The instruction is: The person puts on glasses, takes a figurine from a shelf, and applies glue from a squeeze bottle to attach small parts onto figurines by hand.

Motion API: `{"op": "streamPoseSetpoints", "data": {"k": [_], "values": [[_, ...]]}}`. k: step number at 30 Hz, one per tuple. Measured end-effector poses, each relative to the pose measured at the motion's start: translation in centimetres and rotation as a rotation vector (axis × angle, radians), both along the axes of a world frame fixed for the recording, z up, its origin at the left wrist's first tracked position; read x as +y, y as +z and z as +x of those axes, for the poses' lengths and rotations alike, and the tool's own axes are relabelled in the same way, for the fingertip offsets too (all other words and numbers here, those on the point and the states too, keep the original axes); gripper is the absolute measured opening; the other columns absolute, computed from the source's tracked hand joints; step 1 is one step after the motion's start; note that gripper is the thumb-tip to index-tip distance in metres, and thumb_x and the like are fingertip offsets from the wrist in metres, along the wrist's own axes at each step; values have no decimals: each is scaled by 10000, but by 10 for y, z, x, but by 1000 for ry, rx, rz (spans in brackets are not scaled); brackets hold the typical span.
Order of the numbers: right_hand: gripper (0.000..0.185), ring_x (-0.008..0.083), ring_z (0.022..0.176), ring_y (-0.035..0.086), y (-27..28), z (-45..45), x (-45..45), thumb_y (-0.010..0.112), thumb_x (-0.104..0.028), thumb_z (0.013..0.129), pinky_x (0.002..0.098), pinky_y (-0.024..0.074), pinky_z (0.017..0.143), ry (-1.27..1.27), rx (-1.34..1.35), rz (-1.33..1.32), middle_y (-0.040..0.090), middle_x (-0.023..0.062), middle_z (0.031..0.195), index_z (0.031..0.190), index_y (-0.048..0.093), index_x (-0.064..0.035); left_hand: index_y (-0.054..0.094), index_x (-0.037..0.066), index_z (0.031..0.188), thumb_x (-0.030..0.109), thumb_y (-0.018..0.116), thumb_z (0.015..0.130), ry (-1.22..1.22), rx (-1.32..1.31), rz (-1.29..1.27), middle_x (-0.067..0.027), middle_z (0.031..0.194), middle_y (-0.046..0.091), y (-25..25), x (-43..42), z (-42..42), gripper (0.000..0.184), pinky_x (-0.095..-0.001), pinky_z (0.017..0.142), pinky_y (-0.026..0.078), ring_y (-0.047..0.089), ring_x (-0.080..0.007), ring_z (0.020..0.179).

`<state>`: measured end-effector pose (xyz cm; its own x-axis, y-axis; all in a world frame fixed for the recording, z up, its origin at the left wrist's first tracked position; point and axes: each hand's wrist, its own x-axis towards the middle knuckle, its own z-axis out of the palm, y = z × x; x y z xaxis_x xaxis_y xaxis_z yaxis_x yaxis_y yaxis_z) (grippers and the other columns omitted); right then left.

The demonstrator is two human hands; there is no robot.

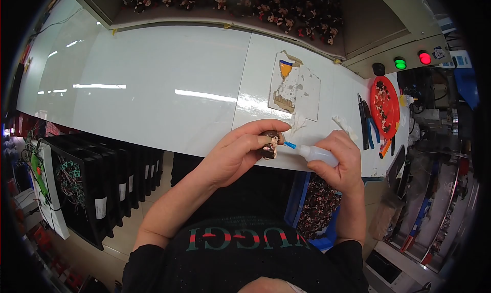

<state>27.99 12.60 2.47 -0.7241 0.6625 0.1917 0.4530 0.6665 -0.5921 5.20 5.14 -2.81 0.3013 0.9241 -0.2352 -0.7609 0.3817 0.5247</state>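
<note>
Between the thumb and fingers of my left hand (238,150) is a small brown and cream figurine (269,145). My right hand (340,160) is wrapped round a translucent squeeze bottle (319,155) that lies nearly level. Its blue nozzle tip (290,144) points left at the figurine and is very close to it; whether they touch I cannot tell. Both hands are held over the table's front edge. The side of the figurine that faces my palm is hidden by my fingers.
A stained board (294,88) with a blue-and-orange spreader lies on the white table (163,104). To the right are pliers (372,121) and a red tray (391,109) of small parts. Many figurines fill the shelf (230,22) behind and a blue bin (296,198) below.
</note>
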Motion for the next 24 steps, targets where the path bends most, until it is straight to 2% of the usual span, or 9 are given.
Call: {"op": "streamPoseSetpoints", "data": {"k": [8, 11, 14, 17, 24], "values": [[341, 267, 627, 531, 4, -3, 1, 809, -325, 670, 346, 387, 581, 7, -26, 17, 555, 69, 682, 791, 632, -61, 517, -52, 1260, 102, 507, 897, -20, -12, 0, -83, 1054, 548, 0, 0, -2, 394, -270, 844, 418, 497, -132, 941], [353, 250, 611, 514, 12, -4, 2, 813, -342, 659, 338, 362, 572, 41, -73, 122, 529, 55, 660, 768, 624, -64, 511, -60, 1274, 88, 498, 898, -43, 0, -1, -81, 1059, 548, 6, 1, -3, 404, -274, 873, 420, 503, -134, 976], [371, 231, 594, 489, 27, -8, 3, 814, -366, 640, 334, 343, 565, 83, -133, 230, 495, 44, 639, 745, 616, -70, 509, -23, 1306, 105, 436, 919, -83, 29, 24, -54, 1076, 552, 5, 2, -3, 414, -288, 906, 409, 498, -115, 978], [377, 219, 582, 470, 39, -11, 5, 809, -377, 621, 330, 335, 560, 115, -181, 303, 469, 37, 629, 726, 610, -75, 505, -69, 1289, 63, 486, 897, -131, -22, -8, -79, 1054, 552, 1, 5, -5, 414, -271, 870, 436, 523, -128, 954], [380, 213, 576, 460, 45, -11, 8, 804, -379, 613, 331, 331, 557, 148, -216, 336, 449, 33, 627, 709, 598, -74, 513, -76, 1282, 53, 494, 886, -180, -48, -17, -82, 1013, 565, 0, 9, -6, 417, -266, 842, 446, 537, -132, 932]]}}
